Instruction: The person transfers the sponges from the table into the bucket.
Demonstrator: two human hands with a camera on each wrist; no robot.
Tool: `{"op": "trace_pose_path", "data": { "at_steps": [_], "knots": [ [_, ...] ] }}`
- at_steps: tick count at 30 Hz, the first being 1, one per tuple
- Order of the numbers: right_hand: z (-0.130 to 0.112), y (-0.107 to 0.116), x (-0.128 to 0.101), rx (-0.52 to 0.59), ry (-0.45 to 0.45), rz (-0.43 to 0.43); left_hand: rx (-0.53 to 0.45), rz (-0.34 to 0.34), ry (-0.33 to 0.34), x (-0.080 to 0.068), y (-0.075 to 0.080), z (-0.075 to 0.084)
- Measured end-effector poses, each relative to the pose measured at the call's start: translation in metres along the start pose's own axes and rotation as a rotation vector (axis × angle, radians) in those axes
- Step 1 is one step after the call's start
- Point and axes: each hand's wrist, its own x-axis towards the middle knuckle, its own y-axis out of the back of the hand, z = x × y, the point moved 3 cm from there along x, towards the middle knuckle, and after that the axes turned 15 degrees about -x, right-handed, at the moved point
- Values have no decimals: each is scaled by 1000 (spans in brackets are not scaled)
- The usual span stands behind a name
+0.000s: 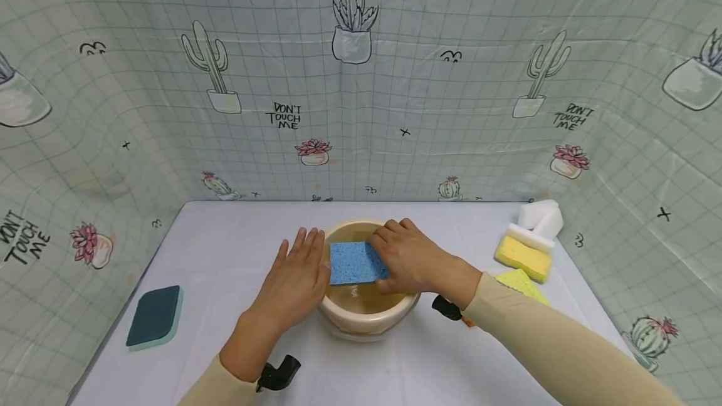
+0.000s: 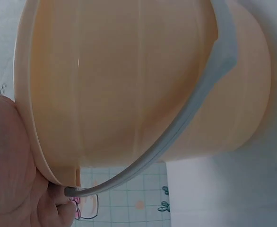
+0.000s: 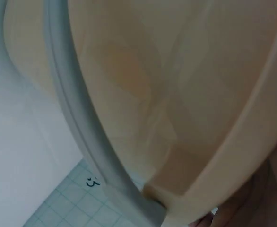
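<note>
two hands working mid-frame: left hand (image 1: 296, 274) lying flat-fingered against the beige plastic bucket (image 1: 361, 317) rim, bracing it; right hand (image 1: 407, 257) pinching the blue rectangular sponge (image 1: 354, 262) over the water inside.

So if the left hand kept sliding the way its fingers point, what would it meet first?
Probably nothing new: the left hand already rests against the beige bucket rim, fingers pointing past it toward the back wall; depth unclear.

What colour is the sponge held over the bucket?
Blue sponge, clearest in the head view; right hand grips it over the beige bucket.
</note>
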Motion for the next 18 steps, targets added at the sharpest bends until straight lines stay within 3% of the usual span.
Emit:
{"op": "trace_pose_path", "data": {
  "at_steps": [18],
  "knots": [
    [2,-5,-1,-60,7,11,7,25,-16,0,-1,3]
  ]
}}
